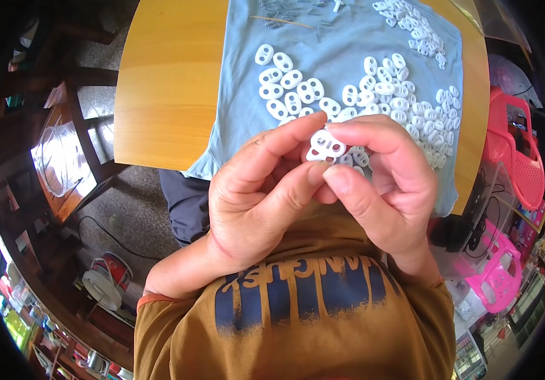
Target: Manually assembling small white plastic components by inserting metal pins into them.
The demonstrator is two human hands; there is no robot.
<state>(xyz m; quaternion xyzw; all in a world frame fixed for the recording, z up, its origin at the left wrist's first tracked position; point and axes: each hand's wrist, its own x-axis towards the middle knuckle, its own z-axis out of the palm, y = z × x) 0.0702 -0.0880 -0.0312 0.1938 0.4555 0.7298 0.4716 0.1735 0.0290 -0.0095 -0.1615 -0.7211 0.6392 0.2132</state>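
Between my fingertips, above the near part of the cloth, is a white plastic two-hole cord lock; it looks like two oval pieces set at an angle to each other. My left hand pinches it from the left with thumb and forefinger. From the right, the thumb and forefinger of my right hand close on the same part. Just beyond my hands lie several loose white two-hole pieces on the left and a denser heap of them on the right. My fingers partly cover the nearest ones.
A light blue cloth is spread over the wooden table. Small metal springs and a thin stick lie at its far edge. Smaller white parts are heaped far right. Pink plastic chairs stand right of the table.
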